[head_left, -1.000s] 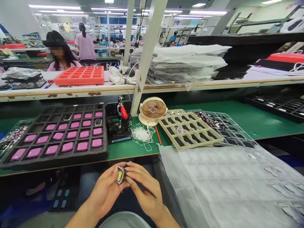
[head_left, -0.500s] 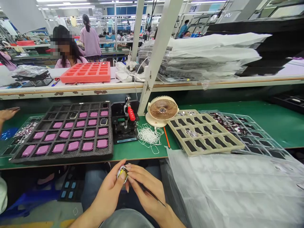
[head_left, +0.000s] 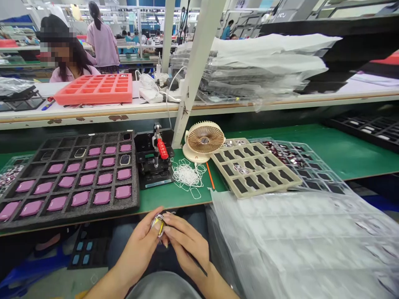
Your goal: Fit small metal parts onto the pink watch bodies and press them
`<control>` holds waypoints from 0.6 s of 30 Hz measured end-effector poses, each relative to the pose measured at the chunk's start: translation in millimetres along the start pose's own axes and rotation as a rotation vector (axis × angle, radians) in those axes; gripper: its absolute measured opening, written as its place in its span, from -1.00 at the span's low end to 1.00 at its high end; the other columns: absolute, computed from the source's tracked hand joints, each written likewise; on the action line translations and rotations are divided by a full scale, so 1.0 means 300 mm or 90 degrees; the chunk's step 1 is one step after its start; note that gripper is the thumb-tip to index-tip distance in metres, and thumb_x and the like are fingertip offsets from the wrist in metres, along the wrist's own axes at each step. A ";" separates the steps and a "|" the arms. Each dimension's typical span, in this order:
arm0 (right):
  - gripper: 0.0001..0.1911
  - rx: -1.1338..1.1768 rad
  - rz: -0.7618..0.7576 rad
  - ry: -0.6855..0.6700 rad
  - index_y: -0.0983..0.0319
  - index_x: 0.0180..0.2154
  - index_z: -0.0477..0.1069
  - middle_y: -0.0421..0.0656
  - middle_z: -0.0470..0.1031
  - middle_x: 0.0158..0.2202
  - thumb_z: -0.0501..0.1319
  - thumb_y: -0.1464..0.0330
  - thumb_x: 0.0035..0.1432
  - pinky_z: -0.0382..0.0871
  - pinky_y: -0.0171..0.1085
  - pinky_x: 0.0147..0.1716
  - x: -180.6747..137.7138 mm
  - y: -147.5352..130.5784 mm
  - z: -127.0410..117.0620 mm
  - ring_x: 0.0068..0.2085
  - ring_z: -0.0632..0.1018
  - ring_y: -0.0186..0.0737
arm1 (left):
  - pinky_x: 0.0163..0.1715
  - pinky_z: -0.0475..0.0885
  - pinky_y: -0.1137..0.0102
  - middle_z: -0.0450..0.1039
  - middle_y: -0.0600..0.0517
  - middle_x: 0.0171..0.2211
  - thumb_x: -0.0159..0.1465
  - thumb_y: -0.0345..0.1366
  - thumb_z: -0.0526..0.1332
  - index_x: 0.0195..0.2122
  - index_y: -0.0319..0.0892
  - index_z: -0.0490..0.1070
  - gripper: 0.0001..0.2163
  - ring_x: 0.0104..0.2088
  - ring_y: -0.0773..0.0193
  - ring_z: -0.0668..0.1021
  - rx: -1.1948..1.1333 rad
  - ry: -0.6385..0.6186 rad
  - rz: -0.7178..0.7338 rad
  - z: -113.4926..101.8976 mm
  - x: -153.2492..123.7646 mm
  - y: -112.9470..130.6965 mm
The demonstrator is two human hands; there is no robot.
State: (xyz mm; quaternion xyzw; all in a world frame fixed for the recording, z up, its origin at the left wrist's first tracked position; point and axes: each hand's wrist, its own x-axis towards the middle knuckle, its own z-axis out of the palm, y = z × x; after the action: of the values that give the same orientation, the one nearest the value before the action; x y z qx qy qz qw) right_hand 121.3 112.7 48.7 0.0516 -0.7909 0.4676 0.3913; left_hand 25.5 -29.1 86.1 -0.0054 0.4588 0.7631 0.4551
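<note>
My left hand [head_left: 141, 241] is closed around a small watch case [head_left: 158, 224], which shows a pale rim and a yellow inside. It is held above my lap, just off the bench's front edge. My right hand [head_left: 187, 240] has its fingertips at the case's right side and grips a thin black tool [head_left: 197, 264] that runs back under the palm. The tool's tip is hidden by my fingers. On the bench ahead lies a tangled heap of white rectangular rings [head_left: 188, 173], with one loose ring [head_left: 195, 193] in front.
A black foam tray [head_left: 136, 195] of purple watch-shaped pieces stands left. Behind are a toggle-clamp fixture [head_left: 156, 160] and a beige fan [head_left: 204, 141]. An orange stick [head_left: 210, 175], a beige tray [head_left: 246, 193] and plastic-wrapped trays [head_left: 299, 241] lie right. A co-worker [head_left: 67, 54] sits across.
The view has swung right, so the bench things appear further left. Both hands stay together at the watch case, with only slight finger movement.
</note>
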 end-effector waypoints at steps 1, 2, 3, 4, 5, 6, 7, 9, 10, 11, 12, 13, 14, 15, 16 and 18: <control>-0.39 0.009 0.023 0.017 0.01 0.24 0.52 -0.07 0.60 0.16 0.25 0.66 0.30 0.66 0.03 0.12 -0.002 0.000 0.002 0.17 0.63 0.03 | -0.08 0.50 0.32 0.60 -0.15 0.07 0.25 -0.15 0.50 0.13 -0.06 0.63 -0.58 -0.14 0.19 0.58 -0.034 -0.017 -0.005 0.002 0.006 0.001; -0.44 0.023 0.048 0.039 0.04 0.19 0.56 -0.06 0.62 0.14 0.26 0.66 0.30 0.67 0.01 0.11 -0.003 -0.001 0.003 0.13 0.65 0.02 | -0.13 0.50 0.33 0.60 -0.18 0.06 0.27 -0.18 0.48 0.11 -0.12 0.64 -0.62 -0.15 0.20 0.58 -0.068 -0.032 -0.009 0.002 0.013 0.001; -0.50 0.040 0.074 0.067 0.06 0.13 0.60 -0.06 0.64 0.11 0.27 0.64 0.30 0.68 -0.01 0.09 -0.003 -0.001 0.004 0.09 0.68 0.01 | -0.17 0.50 0.33 0.59 -0.21 0.05 0.31 -0.21 0.45 0.09 -0.17 0.64 -0.65 -0.15 0.18 0.58 -0.098 -0.044 -0.013 0.000 0.021 0.001; -0.56 0.054 0.099 0.099 0.08 0.07 0.63 -0.06 0.66 0.07 0.28 0.63 0.30 0.69 -0.04 0.06 0.000 0.000 0.003 0.05 0.69 0.00 | -0.20 0.49 0.33 0.59 -0.24 0.04 0.33 -0.23 0.42 0.07 -0.22 0.65 -0.68 -0.13 0.15 0.59 -0.122 -0.047 -0.016 -0.004 0.031 0.000; -0.62 0.063 0.122 0.133 0.09 0.01 0.66 -0.07 0.67 0.03 0.29 0.60 0.30 0.70 -0.06 0.03 0.006 0.004 0.002 0.02 0.71 -0.01 | -0.23 0.49 0.34 0.60 -0.26 0.02 0.34 -0.25 0.41 0.05 -0.26 0.65 -0.71 -0.14 0.14 0.60 -0.138 -0.042 -0.018 -0.009 0.041 -0.002; -0.67 0.060 0.141 0.170 0.10 -0.04 0.67 -0.07 0.69 0.00 0.31 0.58 0.30 0.70 -0.07 0.01 0.018 0.013 0.000 -0.02 0.72 -0.02 | -0.25 0.48 0.35 0.61 -0.27 0.00 0.34 -0.28 0.41 0.03 -0.27 0.65 -0.72 -0.15 0.14 0.61 -0.146 -0.031 -0.019 -0.015 0.052 -0.004; -0.72 0.047 0.158 0.213 0.11 -0.07 0.68 -0.08 0.70 -0.02 0.32 0.54 0.31 0.69 -0.08 0.01 0.036 0.028 -0.004 -0.04 0.73 -0.02 | -0.25 0.48 0.37 0.62 -0.27 -0.02 0.31 -0.31 0.43 0.02 -0.27 0.65 -0.73 -0.17 0.15 0.62 -0.150 -0.016 -0.018 -0.021 0.064 -0.007; -0.82 -0.011 0.195 0.310 0.14 -0.09 0.68 -0.07 0.70 -0.04 0.35 0.45 0.32 0.66 -0.07 0.04 0.090 0.078 -0.017 -0.05 0.72 -0.04 | -0.23 0.49 0.37 0.64 -0.28 -0.03 0.27 -0.35 0.47 0.00 -0.26 0.64 -0.72 -0.19 0.15 0.65 -0.149 0.012 -0.013 -0.030 0.084 -0.014; -0.84 -0.054 0.217 0.344 0.16 -0.08 0.68 -0.05 0.70 -0.03 0.35 0.38 0.34 0.64 -0.05 0.07 0.123 0.112 -0.027 -0.03 0.71 -0.04 | -0.19 0.51 0.36 0.64 -0.28 -0.02 0.26 -0.35 0.47 0.01 -0.25 0.63 -0.71 -0.17 0.13 0.66 -0.145 0.023 -0.013 -0.034 0.091 -0.018; -0.83 -0.099 0.242 0.356 0.19 -0.08 0.67 -0.03 0.69 -0.03 0.34 0.31 0.35 0.61 -0.04 0.10 0.156 0.151 -0.040 -0.01 0.70 -0.04 | -0.15 0.52 0.33 0.64 -0.29 0.00 0.26 -0.35 0.47 0.01 -0.24 0.63 -0.71 -0.16 0.11 0.67 -0.138 0.031 -0.017 -0.035 0.097 -0.022; -0.78 -0.140 0.269 0.347 0.21 -0.09 0.67 -0.01 0.69 -0.03 0.32 0.24 0.36 0.58 -0.04 0.11 0.187 0.191 -0.055 -0.01 0.69 -0.03 | -0.13 0.54 0.31 0.64 -0.30 0.01 0.26 -0.35 0.47 0.01 -0.24 0.62 -0.70 -0.14 0.09 0.68 -0.131 0.036 -0.027 -0.036 0.102 -0.028; -0.73 -0.175 0.294 0.326 0.23 -0.11 0.67 0.01 0.69 -0.04 0.31 0.19 0.36 0.56 -0.03 0.12 0.212 0.231 -0.071 -0.02 0.69 -0.02 | -0.15 0.54 0.30 0.64 -0.30 0.02 0.26 -0.35 0.47 0.02 -0.24 0.62 -0.70 -0.15 0.08 0.68 -0.125 0.038 -0.040 -0.037 0.104 -0.033; -0.69 -0.205 0.316 0.302 0.25 -0.13 0.67 0.03 0.69 -0.06 0.30 0.15 0.35 0.54 -0.01 0.13 0.232 0.268 -0.088 -0.03 0.68 -0.01 | -0.19 0.54 0.31 0.63 -0.31 0.04 0.26 -0.35 0.48 0.03 -0.23 0.61 -0.69 -0.17 0.09 0.68 -0.122 0.036 -0.055 -0.037 0.106 -0.039; -0.65 -0.227 0.335 0.288 0.26 -0.14 0.67 0.04 0.69 -0.08 0.29 0.12 0.34 0.52 0.00 0.13 0.244 0.299 -0.103 -0.04 0.67 0.00 | -0.27 0.53 0.33 0.62 -0.32 0.06 0.26 -0.34 0.48 0.04 -0.23 0.61 -0.68 -0.20 0.11 0.68 -0.122 0.031 -0.068 -0.038 0.108 -0.046; -0.63 -0.243 0.351 0.286 0.27 -0.14 0.66 0.06 0.69 -0.08 0.29 0.10 0.33 0.50 0.02 0.14 0.250 0.323 -0.115 -0.04 0.67 0.02 | -0.34 0.50 0.36 0.61 -0.33 0.08 0.26 -0.34 0.48 0.05 -0.22 0.61 -0.67 -0.23 0.13 0.67 -0.122 0.025 -0.078 -0.040 0.109 -0.052; -0.57 -0.266 0.383 0.303 0.29 -0.13 0.65 0.10 0.68 -0.07 0.28 0.06 0.33 0.48 0.05 0.13 0.245 0.343 -0.132 -0.04 0.65 0.06 | -0.43 0.45 0.41 0.59 -0.36 0.12 0.26 -0.35 0.48 0.04 -0.24 0.63 -0.68 -0.28 0.20 0.64 -0.122 0.012 -0.086 -0.046 0.111 -0.066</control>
State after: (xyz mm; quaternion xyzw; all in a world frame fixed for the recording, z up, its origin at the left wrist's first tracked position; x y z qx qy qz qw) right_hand 47.2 221.9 36.1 -0.3705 -0.7363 0.3897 0.4108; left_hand 14.1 -12.6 50.1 -0.0869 0.3869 0.7709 0.4984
